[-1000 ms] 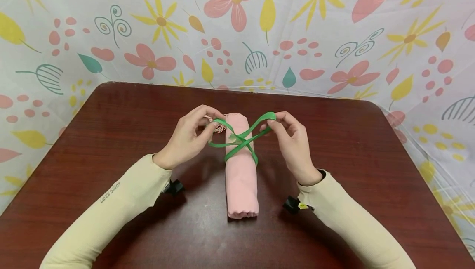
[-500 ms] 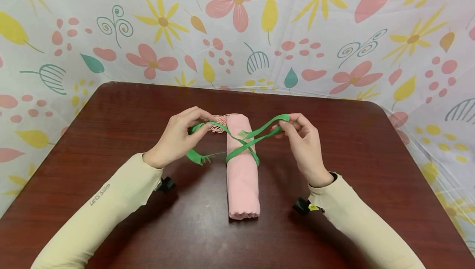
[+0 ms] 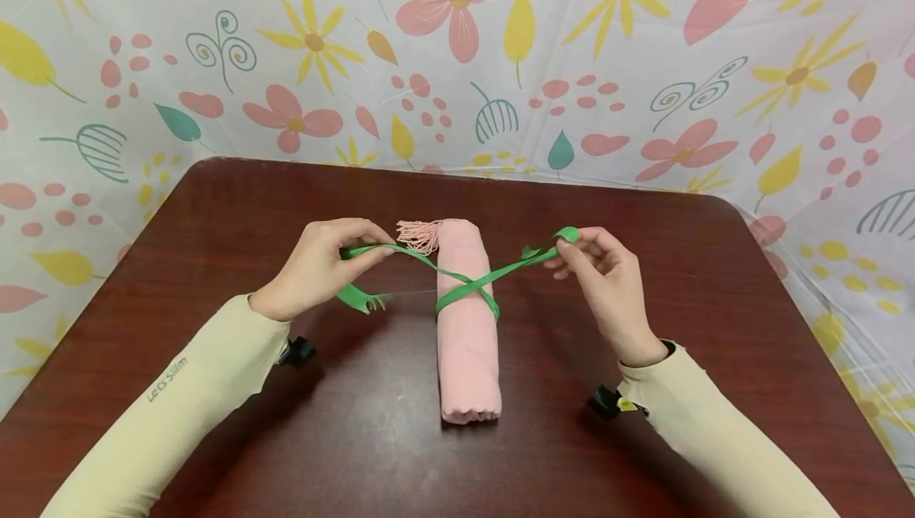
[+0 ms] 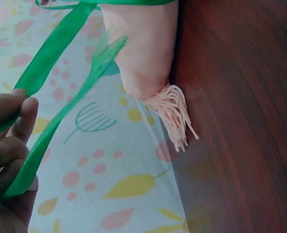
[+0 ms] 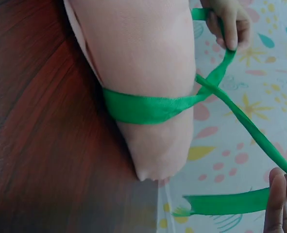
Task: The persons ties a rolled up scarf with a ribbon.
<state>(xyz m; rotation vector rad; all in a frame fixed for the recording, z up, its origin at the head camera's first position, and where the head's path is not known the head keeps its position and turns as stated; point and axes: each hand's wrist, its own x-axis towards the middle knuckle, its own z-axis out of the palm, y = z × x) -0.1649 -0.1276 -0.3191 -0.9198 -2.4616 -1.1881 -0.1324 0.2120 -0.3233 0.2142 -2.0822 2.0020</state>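
Note:
A pink rolled cloth (image 3: 468,359) lies lengthwise on the table, a fringe of pink strands (image 3: 418,237) at its far left corner. Wrapped round it is a green ribbon (image 3: 465,289), whose two ends cross over the top of the roll. To the left, my left hand (image 3: 314,264) pinches one end between thumb and fingers, and a frayed tail hangs below the hand. My right hand (image 3: 608,287) pinches the other end on the right. In the right wrist view the ribbon band (image 5: 143,109) lies flat against the roll's side.
The dark red-brown table (image 3: 357,438) has rounded far corners. Behind it hangs a white cloth backdrop (image 3: 457,65) with flower and leaf prints. A black wrist camera (image 3: 300,351) sits under the left sleeve, and another black camera (image 3: 606,402) under the right.
Both hands have moved apart, left hand leftward and right hand rightward, drawing the ribbon ends outward. The loose loops over the roll have narrowed to a crossing, and the frayed tails have pulled away.

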